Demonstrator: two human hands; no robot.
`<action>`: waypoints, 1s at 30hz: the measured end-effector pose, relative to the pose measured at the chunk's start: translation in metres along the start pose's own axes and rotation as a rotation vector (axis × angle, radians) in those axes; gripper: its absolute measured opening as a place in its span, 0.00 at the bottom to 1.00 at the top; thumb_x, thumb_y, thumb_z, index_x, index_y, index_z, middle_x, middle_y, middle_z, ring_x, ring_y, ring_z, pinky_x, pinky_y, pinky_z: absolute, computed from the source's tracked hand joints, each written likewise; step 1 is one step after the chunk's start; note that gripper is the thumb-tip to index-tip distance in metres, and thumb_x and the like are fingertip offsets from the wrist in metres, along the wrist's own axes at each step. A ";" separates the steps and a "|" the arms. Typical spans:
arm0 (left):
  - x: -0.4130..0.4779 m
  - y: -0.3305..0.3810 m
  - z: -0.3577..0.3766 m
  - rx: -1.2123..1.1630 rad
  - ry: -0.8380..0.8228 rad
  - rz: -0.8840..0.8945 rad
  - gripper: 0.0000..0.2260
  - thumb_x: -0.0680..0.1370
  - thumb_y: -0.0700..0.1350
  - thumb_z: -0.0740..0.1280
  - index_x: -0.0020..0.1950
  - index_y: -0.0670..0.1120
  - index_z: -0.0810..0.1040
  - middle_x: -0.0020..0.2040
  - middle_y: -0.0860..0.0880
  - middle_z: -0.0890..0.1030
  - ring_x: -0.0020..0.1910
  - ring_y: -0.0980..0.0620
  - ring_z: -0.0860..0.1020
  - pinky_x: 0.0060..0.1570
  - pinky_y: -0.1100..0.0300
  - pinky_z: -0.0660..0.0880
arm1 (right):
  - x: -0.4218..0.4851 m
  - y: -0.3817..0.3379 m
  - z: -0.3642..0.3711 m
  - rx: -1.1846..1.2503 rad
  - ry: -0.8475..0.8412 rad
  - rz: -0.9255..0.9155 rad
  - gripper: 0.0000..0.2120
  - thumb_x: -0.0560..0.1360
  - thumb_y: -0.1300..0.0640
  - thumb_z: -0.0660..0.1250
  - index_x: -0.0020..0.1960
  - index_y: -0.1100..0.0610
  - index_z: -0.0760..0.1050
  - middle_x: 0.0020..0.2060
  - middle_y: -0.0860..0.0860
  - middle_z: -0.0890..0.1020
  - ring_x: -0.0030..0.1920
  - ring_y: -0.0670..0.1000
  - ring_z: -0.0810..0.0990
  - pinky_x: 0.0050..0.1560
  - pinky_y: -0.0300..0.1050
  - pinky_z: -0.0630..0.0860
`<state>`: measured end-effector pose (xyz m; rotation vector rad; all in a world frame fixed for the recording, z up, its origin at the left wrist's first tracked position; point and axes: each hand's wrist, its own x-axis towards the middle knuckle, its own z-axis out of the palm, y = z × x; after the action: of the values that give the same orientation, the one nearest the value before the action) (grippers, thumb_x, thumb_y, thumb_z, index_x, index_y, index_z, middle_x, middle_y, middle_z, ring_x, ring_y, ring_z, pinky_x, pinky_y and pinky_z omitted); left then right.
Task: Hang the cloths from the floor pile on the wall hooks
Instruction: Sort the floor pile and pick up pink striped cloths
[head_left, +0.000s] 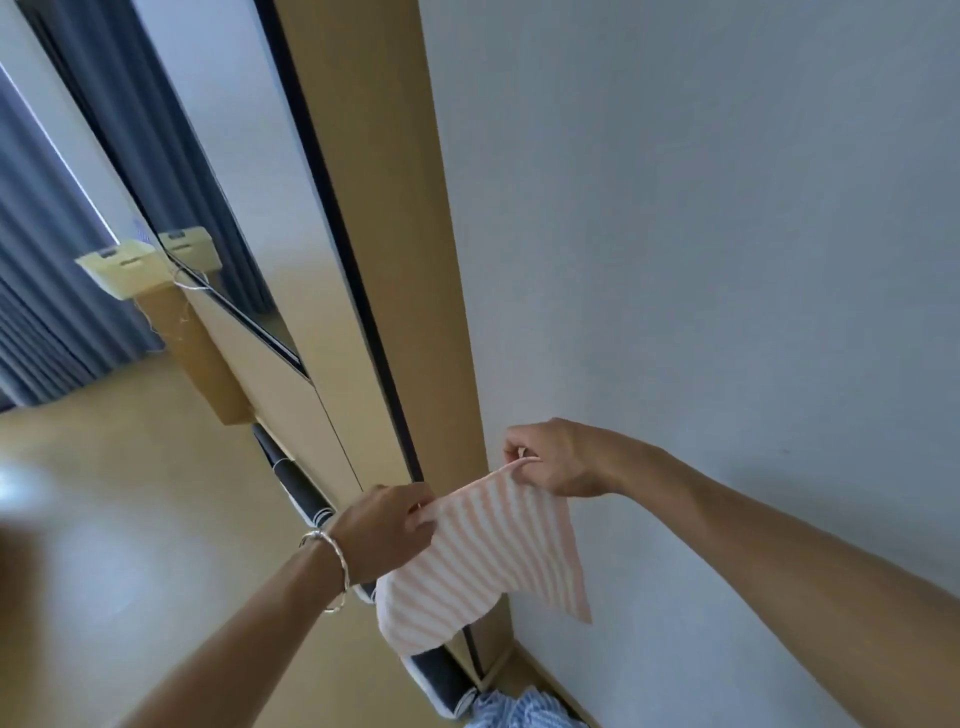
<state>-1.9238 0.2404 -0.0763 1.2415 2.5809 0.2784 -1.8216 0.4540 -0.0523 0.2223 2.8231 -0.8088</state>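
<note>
A pink-and-white striped cloth (493, 556) hangs spread between both my hands in front of the wall. My left hand (387, 530), with a silver bangle on its wrist, pinches the cloth's left top edge. My right hand (550, 457) pinches the right top corner, where a small hanging loop sticks up. A blue-and-white striped cloth (524, 709) lies on the floor at the bottom edge. No wall hook is in view.
A plain grey wall (727, 234) fills the right side. A tan wooden door frame (374, 208) and a mirrored panel (208, 182) stand to its left. Dark rolled items (298, 480) lie along the base. A cream bracket (124, 267) and grey curtains (47, 312) are at the far left.
</note>
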 end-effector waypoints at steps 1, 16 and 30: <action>-0.002 -0.001 -0.013 0.013 0.018 -0.006 0.05 0.77 0.49 0.61 0.44 0.53 0.74 0.36 0.54 0.77 0.36 0.53 0.76 0.33 0.65 0.68 | -0.006 -0.006 -0.009 -0.016 0.007 0.001 0.07 0.78 0.53 0.58 0.51 0.44 0.73 0.49 0.46 0.76 0.48 0.48 0.76 0.44 0.43 0.71; -0.031 0.013 -0.139 0.193 0.323 0.019 0.16 0.79 0.59 0.58 0.48 0.50 0.79 0.39 0.53 0.80 0.40 0.55 0.79 0.43 0.57 0.78 | -0.066 -0.068 -0.101 -0.293 0.076 0.073 0.09 0.78 0.56 0.58 0.41 0.50 0.73 0.40 0.45 0.76 0.42 0.47 0.74 0.44 0.43 0.70; -0.107 0.010 -0.156 0.256 0.489 -0.136 0.18 0.78 0.61 0.58 0.45 0.49 0.79 0.36 0.54 0.78 0.36 0.56 0.77 0.39 0.61 0.77 | -0.056 -0.130 -0.089 -0.399 0.047 -0.041 0.13 0.76 0.59 0.58 0.36 0.46 0.68 0.37 0.43 0.73 0.38 0.44 0.72 0.36 0.38 0.67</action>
<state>-1.9016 0.1536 0.0905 1.1859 3.1909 0.2555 -1.8061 0.3877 0.0996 0.1222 2.9634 -0.2360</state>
